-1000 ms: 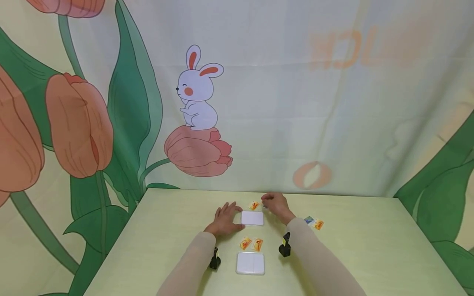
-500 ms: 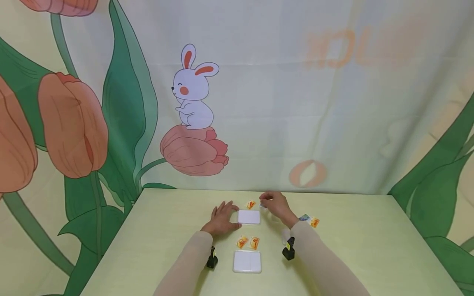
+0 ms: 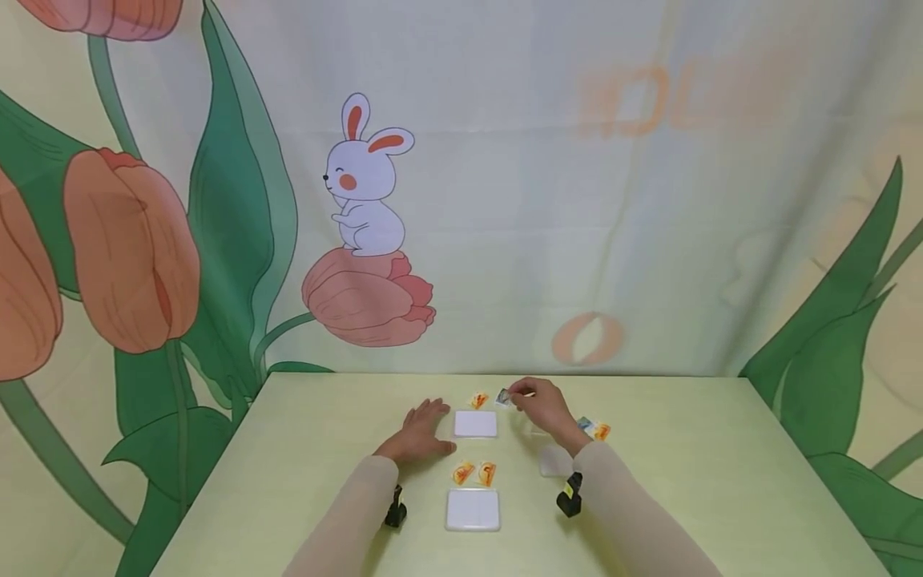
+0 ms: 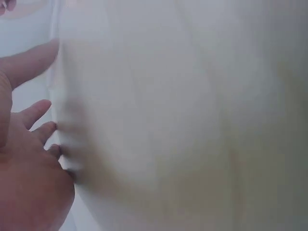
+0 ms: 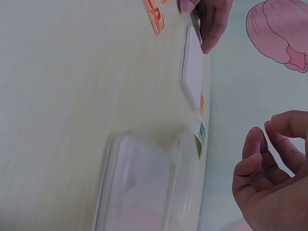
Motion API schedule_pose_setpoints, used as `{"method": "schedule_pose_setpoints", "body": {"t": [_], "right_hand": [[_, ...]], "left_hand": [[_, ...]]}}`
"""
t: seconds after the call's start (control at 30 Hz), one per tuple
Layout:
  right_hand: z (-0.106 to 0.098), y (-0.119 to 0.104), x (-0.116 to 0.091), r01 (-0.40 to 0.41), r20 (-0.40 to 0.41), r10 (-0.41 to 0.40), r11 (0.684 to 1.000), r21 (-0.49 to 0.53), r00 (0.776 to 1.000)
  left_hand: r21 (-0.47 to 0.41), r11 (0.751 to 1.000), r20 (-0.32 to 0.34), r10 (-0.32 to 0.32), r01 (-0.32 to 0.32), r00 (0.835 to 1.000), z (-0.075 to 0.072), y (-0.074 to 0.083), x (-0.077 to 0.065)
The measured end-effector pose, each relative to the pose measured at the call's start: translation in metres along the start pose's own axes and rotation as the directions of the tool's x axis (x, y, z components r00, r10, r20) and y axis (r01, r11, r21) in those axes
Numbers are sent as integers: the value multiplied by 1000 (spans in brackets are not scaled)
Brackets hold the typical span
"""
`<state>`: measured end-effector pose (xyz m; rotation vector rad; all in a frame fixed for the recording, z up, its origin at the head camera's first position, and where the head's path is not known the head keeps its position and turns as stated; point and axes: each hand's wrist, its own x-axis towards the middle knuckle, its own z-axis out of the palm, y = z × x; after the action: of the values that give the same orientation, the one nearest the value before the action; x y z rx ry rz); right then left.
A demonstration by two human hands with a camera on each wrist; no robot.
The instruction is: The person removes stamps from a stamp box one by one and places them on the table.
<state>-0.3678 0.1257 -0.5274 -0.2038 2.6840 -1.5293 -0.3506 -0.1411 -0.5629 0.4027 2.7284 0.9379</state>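
Note:
My left hand (image 3: 418, 433) rests with spread fingers on the table at the left side of a flat white case (image 3: 476, 425); its thumb lies near the case's lower left corner. My right hand (image 3: 544, 409) is just right of a small blue-grey stamp-like card (image 3: 503, 397) behind the case. In the right wrist view, the right hand (image 5: 269, 168) has loosely bent fingers with nothing visible between them, and the blue-grey card (image 5: 199, 134) lies apart from it. An orange card (image 3: 479, 400) sits left of the blue-grey one. The left wrist view shows mostly pale cloth beyond the hand (image 4: 33, 168).
Nearer the body, two orange cards (image 3: 473, 473) lie behind a second white case (image 3: 472, 510). A clear plastic case (image 3: 555, 461) stands beside the right wrist. To the right lie a blue-green card (image 3: 586, 425) and an orange card (image 3: 602, 432). A printed curtain (image 3: 490, 304) hangs behind the table.
The blue-grey card, mostly hidden under my right fingers before, now shows beside them. My left hand has drawn slightly away from the white case. The clear case has come out from behind my right arm.

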Motion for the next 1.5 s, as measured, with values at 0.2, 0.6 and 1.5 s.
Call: {"method": "schedule_pose_setpoints", "body": {"t": [0.2,0.6,1.5], "right_hand": [[-14,3,-8,15,-50,-17,999,-42,999],[-27,5,-25,63,-74,-73,989,-132,995],[-60,39,-29,216,119,-180,848,-484,976]], "left_hand": [[-191,982,-19,-13,9,1000,-6,11,-4],[-77,982,-125,163,-174,979,-4,74,-8],[375,906,7,209,-196,978,34,119,35]]}}
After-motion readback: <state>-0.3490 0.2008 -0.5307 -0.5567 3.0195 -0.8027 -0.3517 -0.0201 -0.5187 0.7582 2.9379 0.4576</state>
